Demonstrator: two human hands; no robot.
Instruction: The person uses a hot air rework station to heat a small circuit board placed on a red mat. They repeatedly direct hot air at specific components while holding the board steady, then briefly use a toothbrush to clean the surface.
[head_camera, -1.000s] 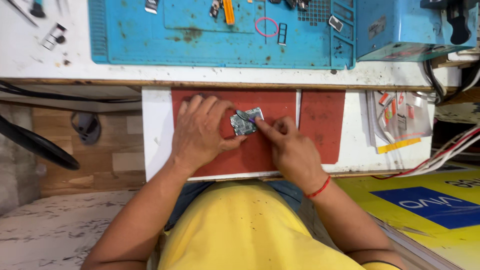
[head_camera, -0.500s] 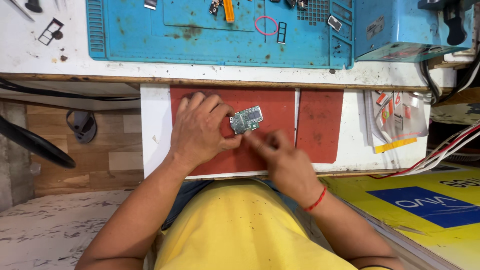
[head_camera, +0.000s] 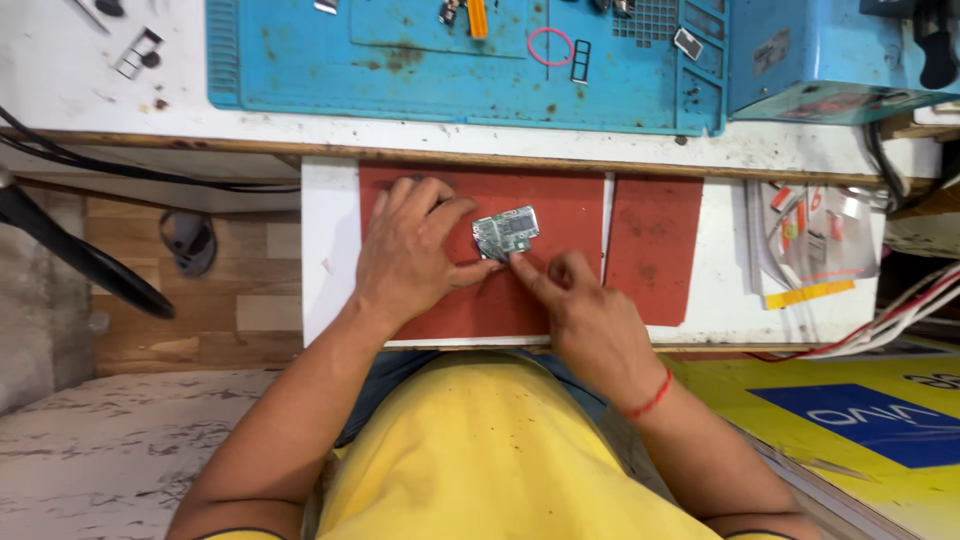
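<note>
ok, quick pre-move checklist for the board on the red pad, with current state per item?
1. Circuit board lies on the red mat, inside its edges: ok.
2. Left hand rests flat on the mat beside the board, thumb near its lower left edge; firm hold on it: cannot tell.
3. Right hand has a fingertip at the board's lower edge: ok.
4. Tool in the right hand: cannot tell, nothing visible between the fingers.
5. Mat bare around the board: ok.
6. Small parts stay up on the blue work mat, apart from the board: ok.
</note>
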